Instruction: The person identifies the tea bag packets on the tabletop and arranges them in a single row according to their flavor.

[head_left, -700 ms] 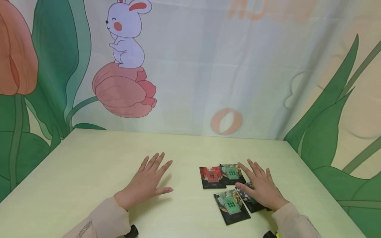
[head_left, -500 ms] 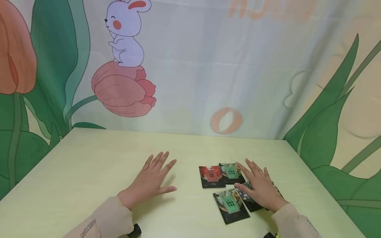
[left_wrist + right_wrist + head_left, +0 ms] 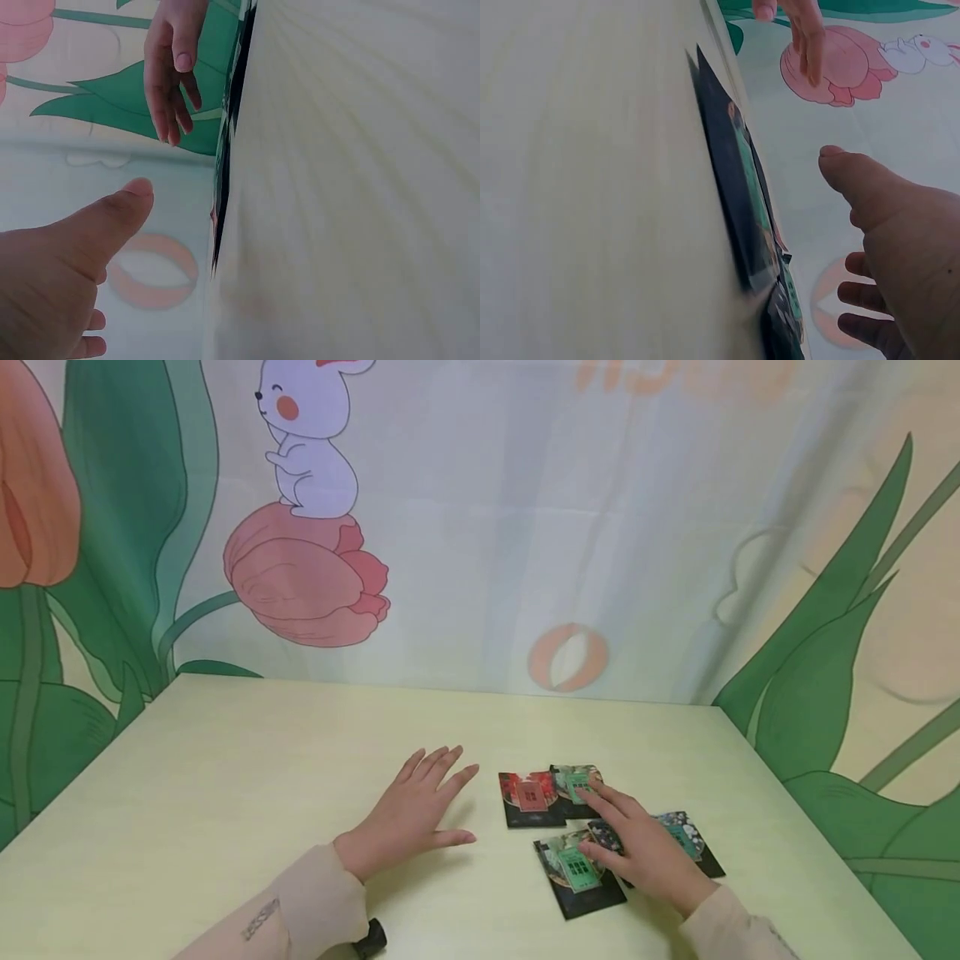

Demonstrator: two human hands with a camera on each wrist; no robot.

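Note:
Several flat black packets with printed fronts lie on the pale table. A packet with a red label [image 3: 531,797] is at the back left of the group, beside a green-labelled packet [image 3: 573,783] that it partly overlaps in the head view. Another green-labelled packet [image 3: 579,870] lies nearest me. At the right is a packet with a white floral print [image 3: 686,839]. My right hand [image 3: 647,847] hovers over the packets, fingers extended, hiding part of one beneath. My left hand [image 3: 408,817] hangs above the table to their left, fingers spread, holding nothing.
The pale table [image 3: 247,760] extends around the packets. Behind it hangs a curtain [image 3: 465,527] printed with a rabbit, tulips and leaves. A black wrist strap [image 3: 371,937] shows below the left sleeve [image 3: 315,902].
My left hand has moved right, toward the packets. My right hand has shifted slightly left, uncovering more of the floral packet at the right. The packets lie as before.

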